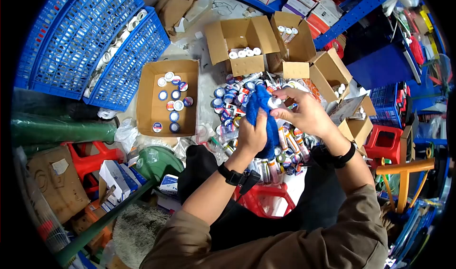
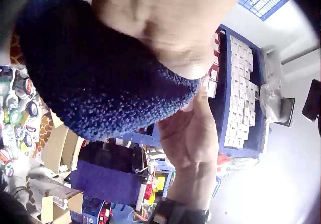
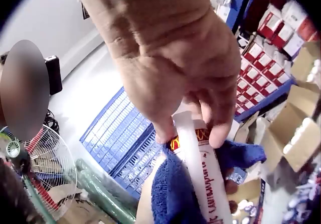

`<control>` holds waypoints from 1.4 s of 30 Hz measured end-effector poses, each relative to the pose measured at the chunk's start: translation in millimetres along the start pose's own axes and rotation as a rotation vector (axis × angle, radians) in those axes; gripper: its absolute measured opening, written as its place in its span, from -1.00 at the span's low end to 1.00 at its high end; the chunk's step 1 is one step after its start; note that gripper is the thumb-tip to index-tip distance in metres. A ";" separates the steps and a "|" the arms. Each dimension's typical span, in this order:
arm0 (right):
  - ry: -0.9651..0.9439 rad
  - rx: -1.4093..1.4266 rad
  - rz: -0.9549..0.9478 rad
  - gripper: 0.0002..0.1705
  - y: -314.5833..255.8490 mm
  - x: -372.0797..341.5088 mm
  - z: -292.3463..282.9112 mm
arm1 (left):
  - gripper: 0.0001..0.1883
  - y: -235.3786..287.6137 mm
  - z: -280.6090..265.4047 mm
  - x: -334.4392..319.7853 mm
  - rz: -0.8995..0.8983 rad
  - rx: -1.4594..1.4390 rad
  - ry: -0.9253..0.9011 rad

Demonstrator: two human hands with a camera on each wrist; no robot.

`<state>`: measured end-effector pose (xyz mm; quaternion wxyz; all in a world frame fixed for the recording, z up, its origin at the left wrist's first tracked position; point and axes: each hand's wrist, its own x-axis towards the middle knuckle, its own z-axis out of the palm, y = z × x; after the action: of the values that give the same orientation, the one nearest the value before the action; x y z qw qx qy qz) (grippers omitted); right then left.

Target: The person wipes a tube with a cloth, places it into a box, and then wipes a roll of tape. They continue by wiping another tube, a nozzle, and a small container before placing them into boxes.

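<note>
Tube (image 3: 206, 179) pinched by right hand (image 1: 305, 111) juts beyond edge of blue cloth (image 1: 272, 135); left hand (image 1: 252, 135) grips cloth.

Blue cloth (image 1: 271, 138), red-lettered white tube (image 3: 205, 181), brown carton (image 1: 188, 119), blue latticed crate (image 1: 142, 55)

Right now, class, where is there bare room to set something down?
Bare: the narrow grey strip between the left cardboard box and the white-tube box, and cardboard inside the left box, left of its labelled discs. Crowded: the heap of tubes and rolls below the blue cloth.
</note>
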<state>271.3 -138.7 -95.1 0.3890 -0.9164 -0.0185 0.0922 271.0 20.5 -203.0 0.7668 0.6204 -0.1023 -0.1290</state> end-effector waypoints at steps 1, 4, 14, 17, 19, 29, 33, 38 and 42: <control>0.001 -0.021 -0.017 -0.39 0.7 6.9 -1.3 | -0.63 -2.8 -1.4 3.5 -0.046 0.078 0.106; 0.079 -0.159 -0.145 -0.44 16.4 38.0 -8.9 | -0.68 -15.3 -13.8 26.2 -0.033 -0.060 0.425; 0.273 -0.489 -0.440 -0.53 127.4 277.0 -10.8 | -0.72 -35.1 -18.6 48.8 -0.396 0.037 0.438; 0.138 -0.586 -0.372 -0.55 172.8 345.5 23.7 | -0.75 -52.4 -11.6 51.5 -0.281 0.143 0.405; 0.119 -0.577 -0.356 -0.55 209.6 384.1 53.9 | -0.75 -56.8 -13.8 60.0 -0.249 0.135 0.373; -0.084 -0.511 -0.093 -0.48 268.6 434.2 157.6 | -0.71 -40.5 -23.6 67.4 -0.280 0.060 0.458; -0.170 -0.565 -0.060 -0.45 299.0 446.4 190.2 | -0.73 -44.3 -22.9 66.3 -0.334 0.037 0.455; -0.039 -0.450 -0.160 -0.39 330.0 453.9 202.2 | -0.69 -45.2 -16.0 68.1 -0.320 0.036 0.433; -0.026 -0.383 -0.138 -0.39 335.6 451.7 196.1 | -0.63 -44.7 -15.8 66.2 -0.333 0.042 0.417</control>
<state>666.3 -185.7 -538.7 0.2126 -0.9690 -0.1037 0.0717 335.5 4.8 -250.2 0.7266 0.6576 0.1587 -0.1205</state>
